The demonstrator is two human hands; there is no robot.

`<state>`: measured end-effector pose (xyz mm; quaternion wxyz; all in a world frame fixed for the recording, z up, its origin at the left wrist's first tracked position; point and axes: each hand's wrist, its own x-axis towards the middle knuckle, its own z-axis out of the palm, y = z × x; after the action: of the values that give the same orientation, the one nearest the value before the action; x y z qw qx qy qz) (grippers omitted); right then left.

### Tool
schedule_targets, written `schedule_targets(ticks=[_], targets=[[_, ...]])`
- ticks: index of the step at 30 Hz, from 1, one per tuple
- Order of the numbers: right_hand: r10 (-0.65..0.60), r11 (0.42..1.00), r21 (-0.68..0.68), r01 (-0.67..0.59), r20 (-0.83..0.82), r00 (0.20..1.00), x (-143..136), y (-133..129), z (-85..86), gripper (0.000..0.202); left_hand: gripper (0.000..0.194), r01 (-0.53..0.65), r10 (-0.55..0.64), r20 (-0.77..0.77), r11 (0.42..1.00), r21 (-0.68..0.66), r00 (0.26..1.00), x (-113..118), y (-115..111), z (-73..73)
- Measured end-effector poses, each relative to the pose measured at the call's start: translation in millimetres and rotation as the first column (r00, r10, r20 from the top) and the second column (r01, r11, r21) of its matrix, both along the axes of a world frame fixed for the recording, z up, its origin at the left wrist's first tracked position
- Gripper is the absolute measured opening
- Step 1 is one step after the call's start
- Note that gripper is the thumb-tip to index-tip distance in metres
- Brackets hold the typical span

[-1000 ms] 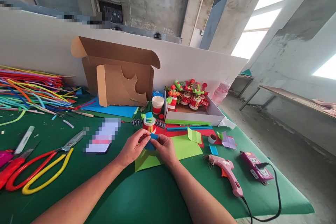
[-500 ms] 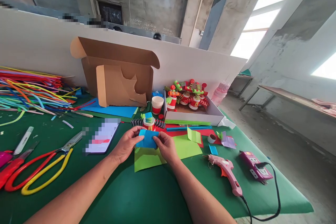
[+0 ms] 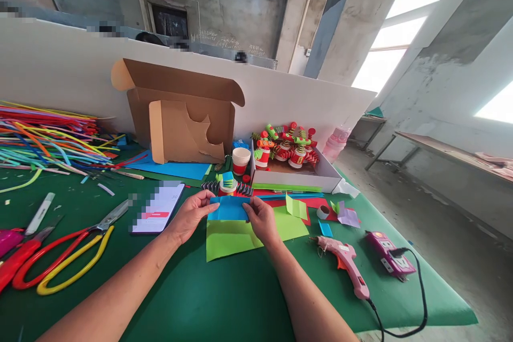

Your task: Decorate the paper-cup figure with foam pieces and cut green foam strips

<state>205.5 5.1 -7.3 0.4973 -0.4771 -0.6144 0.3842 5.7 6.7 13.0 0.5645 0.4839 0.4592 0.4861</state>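
A creased piece of blue paper [image 3: 229, 209] is stretched level between my two hands. My left hand [image 3: 195, 215] pinches its left end between thumb and fingers. At the opposite end, my right hand [image 3: 259, 219] grips it the same way. Beneath lies a sheet of light green paper [image 3: 232, 240] on the table. Just behind the blue paper stands a decorated paper cup [image 3: 227, 188] with dark folded strips at its sides and blue and green folded paper on top; its lower part is hidden.
Scissors [image 3: 94, 230] and a phone [image 3: 160, 208] lie left. A pink glue gun [image 3: 347, 262] and a purple power strip [image 3: 390, 255], with a cord, lie right. Behind are stacked cups [image 3: 241, 161], a white box [image 3: 296, 177] of cup figures, cardboard [image 3: 180, 133] and pipe cleaners [image 3: 48, 141].
My right hand has moved slightly right, away from my left hand. The blue paper has opened out wider and shows its crease lines.
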Motion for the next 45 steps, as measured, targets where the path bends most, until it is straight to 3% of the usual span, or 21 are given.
schedule_targets(ticks=[7,14,29,41,45], targets=[[-0.015,1.000,0.000,0.015,-0.030,0.999,0,-2,5.3,0.035,0.041,-0.015,0.023,-0.075,0.995,0.100,0.997,0,1,-1.2],[0.081,0.992,-0.087,-0.092,-0.115,0.990,-3,-5,4.6,0.039,0.043,0.165,-0.165,-0.106,0.986,-0.011,0.981,-1,-2,1.7],[0.100,0.982,-0.145,-0.121,-0.145,0.984,1,-3,3.1,0.040,0.043,0.114,-0.114,-0.084,0.993,-0.007,0.990,-1,-1,-3.1],[-0.038,0.995,-0.096,0.018,-0.217,0.975,-1,-4,5.7,0.039,0.043,0.093,-0.093,0.031,0.996,-0.014,0.995,2,-2,-2.6],[0.086,0.980,-0.152,-0.132,-0.275,0.958,-9,-8,6.4,0.040,0.047,0.050,-0.051,0.026,0.999,0.017,0.998,5,-2,-4.1]])
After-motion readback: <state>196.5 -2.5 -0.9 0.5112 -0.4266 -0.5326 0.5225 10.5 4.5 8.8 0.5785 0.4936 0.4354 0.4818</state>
